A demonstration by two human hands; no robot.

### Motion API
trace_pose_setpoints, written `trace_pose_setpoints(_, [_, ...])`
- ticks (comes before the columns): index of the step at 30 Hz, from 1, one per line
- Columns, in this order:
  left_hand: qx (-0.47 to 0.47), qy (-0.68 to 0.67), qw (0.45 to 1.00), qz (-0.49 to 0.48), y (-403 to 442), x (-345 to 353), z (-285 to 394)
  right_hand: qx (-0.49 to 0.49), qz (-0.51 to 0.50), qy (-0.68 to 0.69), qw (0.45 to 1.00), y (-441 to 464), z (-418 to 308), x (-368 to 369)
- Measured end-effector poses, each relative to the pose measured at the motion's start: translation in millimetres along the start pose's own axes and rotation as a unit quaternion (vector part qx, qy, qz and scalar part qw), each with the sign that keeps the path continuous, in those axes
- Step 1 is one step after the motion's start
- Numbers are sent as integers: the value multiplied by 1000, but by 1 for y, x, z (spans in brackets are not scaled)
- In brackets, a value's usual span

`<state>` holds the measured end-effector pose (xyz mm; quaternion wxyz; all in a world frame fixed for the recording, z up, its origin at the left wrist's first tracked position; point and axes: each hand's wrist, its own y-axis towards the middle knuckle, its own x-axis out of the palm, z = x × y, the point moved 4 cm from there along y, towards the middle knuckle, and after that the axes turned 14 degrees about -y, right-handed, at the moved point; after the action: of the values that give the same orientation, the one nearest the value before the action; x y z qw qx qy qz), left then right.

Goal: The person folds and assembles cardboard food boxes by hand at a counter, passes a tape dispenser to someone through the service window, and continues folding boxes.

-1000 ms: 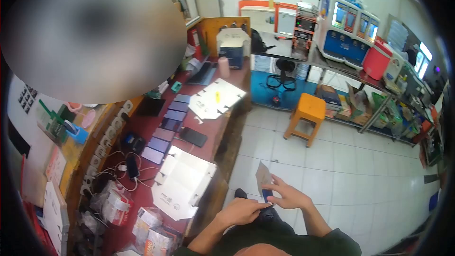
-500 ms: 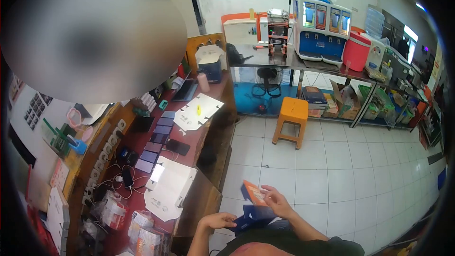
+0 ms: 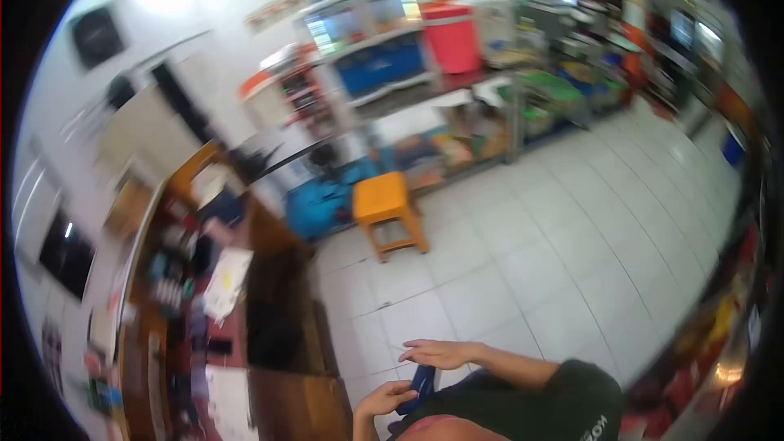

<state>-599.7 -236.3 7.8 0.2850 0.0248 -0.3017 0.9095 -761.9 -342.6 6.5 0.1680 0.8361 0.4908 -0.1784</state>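
Note:
A dark blue folded item (image 3: 420, 389) is low in the view, close to my body. My left hand (image 3: 387, 398) grips its left side, with the thumb over it. My right hand (image 3: 441, 354) lies flat over its top end, fingers stretched out to the left and pressed near it. The orange part is not visible now. The picture is blurred, so print on the item cannot be read.
An orange stool (image 3: 384, 201) stands ahead on the tiled floor. On the left is a wooden counter (image 3: 298, 400) with white cardboard sheets (image 3: 229, 284) and phones. A drink dispenser (image 3: 382, 69) and a red cooler (image 3: 452, 39) stand on a metal table behind.
The view has swung to the right, and the counter has moved left in it. The orange-and-blue pieces, spread apart before, now show as one narrow blue item. My right hand has flattened over it.

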Motion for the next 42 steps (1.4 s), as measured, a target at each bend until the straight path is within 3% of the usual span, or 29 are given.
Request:
trace_pose_setpoints(1, [-16,-38,999,18,17,3,-2,-21,-54,12,998,-12,8,-12])
trace_pose_setpoints(3, [-12,-16,1000,15,44,17,-1,12,40,15,999,-39,21,-42])
trace_pose_setpoints(5, [7,-139,989,56,64,19,4,28,98,12,995,-62,33,-67])
trace_pose_setpoints(6, [9,-134,990,45,73,5,-2,37,132,54,989,-70,38,-73])
trace_pose_setpoints(8, [-128,-105,986,29,98,-20,-28,53,176,119,976,-86,44,-85])
trace_pose_setpoints(11, [-49,-145,984,90,104,7,-17,44,204,126,970,-100,59,-95])
trace_pose_setpoints(15, [-36,-159,982,94,115,27,-6,30,221,168,960,-110,56,-104])
trace_pose_setpoints(17, [-36,-159,983,86,122,33,-4,2,153,95,984,-111,42,-100])
trace_pose_setpoints(18, [-38,-158,984,80,125,35,-3,-46,167,10,985,-111,33,-99])
trace_pose_setpoints(19, [-37,-157,984,74,128,36,-2,-46,166,10,985,-111,29,-99])
trace_pose_setpoints(22, [-28,-164,984,61,128,36,-3,29,64,-200,977,-106,14,-91])
trace_pose_setpoints(23, [-23,-173,983,63,126,39,1,22,54,-199,978,-105,10,-88])
trace_pose_setpoints(25, [-7,-190,978,82,108,62,27,140,188,-127,964,-107,16,-96])
trace_pose_setpoints(26, [5,-201,975,97,98,73,34,121,231,-131,957,-106,13,-96])
trace_pose_setpoints(31, [43,-167,973,154,79,70,25,-45,90,-56,993,-77,5,-72])
trace_pose_setpoints(33, [55,-180,971,149,73,76,32,-67,52,-26,996,-71,4,-75])
trace_pose_setpoints(35, [43,-235,963,128,66,76,33,17,46,-57,997,-61,10,-80])
trace_pose_setpoints(40, [44,-217,968,113,60,66,25,-102,-34,7,994,-56,8,-62])
trace_pose_setpoints(42, [49,-217,969,110,60,66,23,-102,-56,0,993,-57,13,-61])
